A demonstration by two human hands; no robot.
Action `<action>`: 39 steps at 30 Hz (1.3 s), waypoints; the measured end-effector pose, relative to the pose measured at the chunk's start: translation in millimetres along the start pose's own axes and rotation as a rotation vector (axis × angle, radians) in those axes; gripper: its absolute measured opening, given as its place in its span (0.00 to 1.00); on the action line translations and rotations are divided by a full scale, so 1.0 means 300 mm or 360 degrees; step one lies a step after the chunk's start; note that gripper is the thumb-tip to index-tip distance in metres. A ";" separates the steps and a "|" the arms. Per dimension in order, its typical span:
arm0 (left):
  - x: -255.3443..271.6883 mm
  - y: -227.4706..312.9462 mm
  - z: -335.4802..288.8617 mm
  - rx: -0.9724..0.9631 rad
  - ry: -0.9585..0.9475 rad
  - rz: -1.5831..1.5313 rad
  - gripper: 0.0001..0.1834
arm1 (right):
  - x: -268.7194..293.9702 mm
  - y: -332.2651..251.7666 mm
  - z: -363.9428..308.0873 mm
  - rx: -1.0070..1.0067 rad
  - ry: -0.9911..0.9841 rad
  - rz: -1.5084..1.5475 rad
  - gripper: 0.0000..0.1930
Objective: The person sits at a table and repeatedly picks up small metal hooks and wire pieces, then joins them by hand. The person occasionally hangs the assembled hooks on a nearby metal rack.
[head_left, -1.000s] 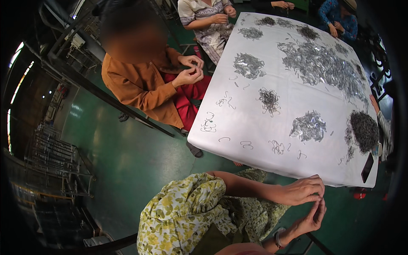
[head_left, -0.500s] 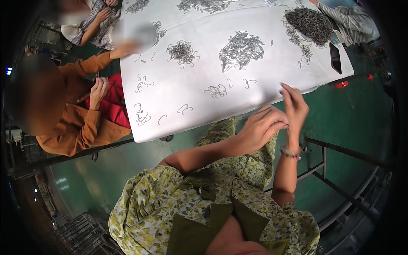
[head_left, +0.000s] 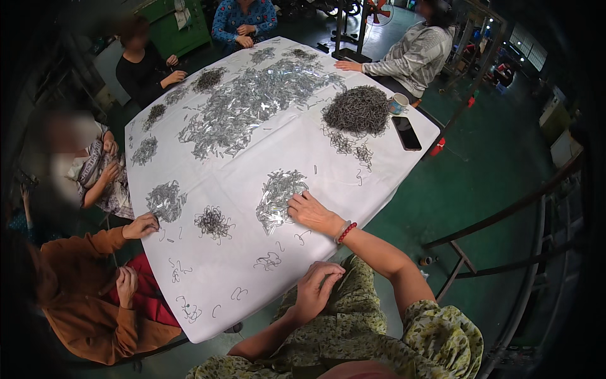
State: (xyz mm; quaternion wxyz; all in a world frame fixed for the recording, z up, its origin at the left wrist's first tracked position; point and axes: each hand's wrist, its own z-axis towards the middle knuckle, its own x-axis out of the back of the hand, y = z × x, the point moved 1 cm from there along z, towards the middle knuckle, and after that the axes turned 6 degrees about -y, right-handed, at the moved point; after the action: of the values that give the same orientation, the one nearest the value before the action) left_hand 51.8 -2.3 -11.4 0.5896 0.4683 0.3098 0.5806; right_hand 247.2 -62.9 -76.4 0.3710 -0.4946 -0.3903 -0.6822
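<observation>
My right hand [head_left: 312,213] reaches over the table to the right edge of a pile of small shiny clear strips [head_left: 275,201]. Its fingers curl down together onto the pieces; whatever lies under the fingertips is hidden. Close to the table's front edge, above my lap, is my left hand [head_left: 317,289]. Its thumb and fingers are pressed together, and I cannot make out anything between them. Between the hands and to their left lie a few bent wire hooks [head_left: 269,261]. A small heap of dark wire hooks [head_left: 213,222] sits left of the strips.
White sheeting covers the table [head_left: 341,224]. Toward the right corner are a large heap of dark hooks [head_left: 356,108], a cup [head_left: 398,103] and a phone [head_left: 406,133]. A big spread of strips [head_left: 252,95] lies farther back. Several people sit around; a brown-sleeved co-worker's hand [head_left: 141,225] touches another strip pile.
My right hand has left its place beside the left hand and gone forward and left to the strip pile. My left hand stays near the table's edge. The view has tilted up, showing more table.
</observation>
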 end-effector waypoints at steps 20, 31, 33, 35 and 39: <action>-0.042 0.044 -0.014 0.0156 -0.0020 -0.0188 0.02 | 0.041 0.012 -0.017 -0.0499 0.0270 0.0710 0.06; -0.089 0.036 -0.001 0.0134 -0.0100 -0.0179 0.02 | 0.029 0.001 -0.333 -0.0831 0.0051 0.0007 0.04; -0.086 0.033 -0.005 0.0128 -0.0093 -0.0163 0.02 | 0.029 -0.012 -0.341 -0.0857 0.0072 0.0108 0.04; -0.087 0.033 -0.003 0.0119 -0.0089 -0.0166 0.02 | 0.019 -0.005 -0.343 -0.0942 0.0106 0.0196 0.04; -0.083 0.033 -0.005 0.0122 -0.0087 -0.0170 0.02 | 0.005 0.013 -0.322 -0.1078 0.0126 0.0291 0.06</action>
State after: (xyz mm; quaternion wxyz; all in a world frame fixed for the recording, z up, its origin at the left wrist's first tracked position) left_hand 43.2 -27.4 -7.5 0.6097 0.4891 0.3402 0.5228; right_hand 213.0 -151.5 -94.1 0.2603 -0.5957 -0.0813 -0.7555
